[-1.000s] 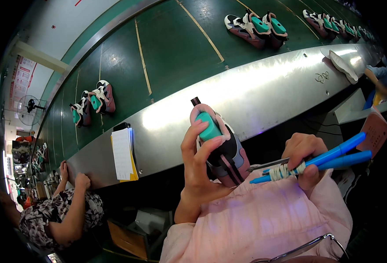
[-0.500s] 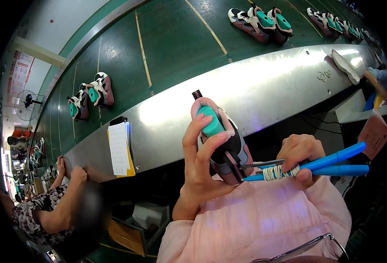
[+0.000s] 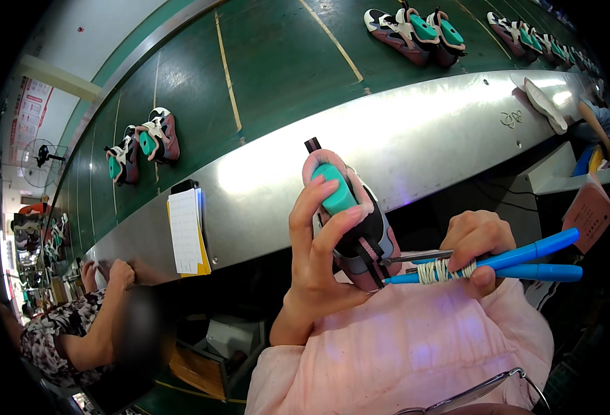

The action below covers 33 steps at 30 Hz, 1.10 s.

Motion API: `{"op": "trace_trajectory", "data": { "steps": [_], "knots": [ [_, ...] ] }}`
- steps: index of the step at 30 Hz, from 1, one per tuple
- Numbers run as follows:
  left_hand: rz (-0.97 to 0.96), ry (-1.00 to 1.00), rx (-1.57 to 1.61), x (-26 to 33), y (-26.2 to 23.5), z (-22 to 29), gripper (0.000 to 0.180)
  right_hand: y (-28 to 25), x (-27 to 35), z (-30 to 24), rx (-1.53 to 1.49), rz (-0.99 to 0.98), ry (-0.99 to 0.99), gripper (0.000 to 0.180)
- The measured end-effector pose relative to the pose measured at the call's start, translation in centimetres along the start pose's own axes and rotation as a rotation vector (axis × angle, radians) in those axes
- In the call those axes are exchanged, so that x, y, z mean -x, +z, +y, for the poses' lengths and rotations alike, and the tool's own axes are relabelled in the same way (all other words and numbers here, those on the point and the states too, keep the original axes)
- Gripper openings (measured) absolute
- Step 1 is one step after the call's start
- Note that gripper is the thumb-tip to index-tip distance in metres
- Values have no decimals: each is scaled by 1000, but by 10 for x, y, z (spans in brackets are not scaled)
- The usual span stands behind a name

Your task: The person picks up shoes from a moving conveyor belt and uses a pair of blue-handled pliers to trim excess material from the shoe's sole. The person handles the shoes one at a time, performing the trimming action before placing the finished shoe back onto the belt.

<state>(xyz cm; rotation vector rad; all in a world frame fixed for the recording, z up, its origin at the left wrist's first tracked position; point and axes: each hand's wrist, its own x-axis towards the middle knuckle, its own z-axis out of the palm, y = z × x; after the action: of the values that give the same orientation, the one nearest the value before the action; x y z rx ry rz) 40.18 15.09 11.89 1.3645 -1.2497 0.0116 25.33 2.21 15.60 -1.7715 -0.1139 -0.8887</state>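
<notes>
My left hand (image 3: pixel 312 259) is closed around a black, pink and grey sneaker (image 3: pixel 381 228), its toe toward my chest. Fingers press on the green insert (image 3: pixel 340 199) that fills the shoe's opening. In my right hand (image 3: pixel 481 242) are two blue pens (image 3: pixel 537 242) bound with pale string or bands (image 3: pixel 435 272), along with a thin metal tool (image 3: pixel 422 256) whose kind I cannot make out. The tool's tip and one pen's point meet the shoe's front, near its striped strap (image 3: pixel 371 249).
A metal ledge (image 3: pixel 277 173) borders the green belt (image 3: pixel 263 62), which carries pairs of sneakers (image 3: pixel 160 135). Paper sheets (image 3: pixel 186 232) lie on the ledge, as do several bands (image 3: pixel 511 119) and a white shoe-shaped piece (image 3: pixel 544 105). Co-workers' arms (image 3: pixel 108 304) show at both sides.
My hands, the sneaker and the pens keep nearly the same positions. The co-worker's hands at the left have shifted slightly at the ledge's edge. The belt's sneakers appear slightly displaced in the picture.
</notes>
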Motion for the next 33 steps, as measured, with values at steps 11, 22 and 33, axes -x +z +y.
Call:
{"op": "trace_trajectory", "data": {
  "steps": [11,22,33],
  "knots": [
    [15,10,-14,0,-5,-1,76,3,-5,-1,11,-54,-29,32],
    [9,13,5,3,-11,-3,80,0,-28,-13,156,-310,-72,28],
    [-10,11,58,4,-20,-9,78,10,-29,-9,294,-361,-415,22]
  ]
}}
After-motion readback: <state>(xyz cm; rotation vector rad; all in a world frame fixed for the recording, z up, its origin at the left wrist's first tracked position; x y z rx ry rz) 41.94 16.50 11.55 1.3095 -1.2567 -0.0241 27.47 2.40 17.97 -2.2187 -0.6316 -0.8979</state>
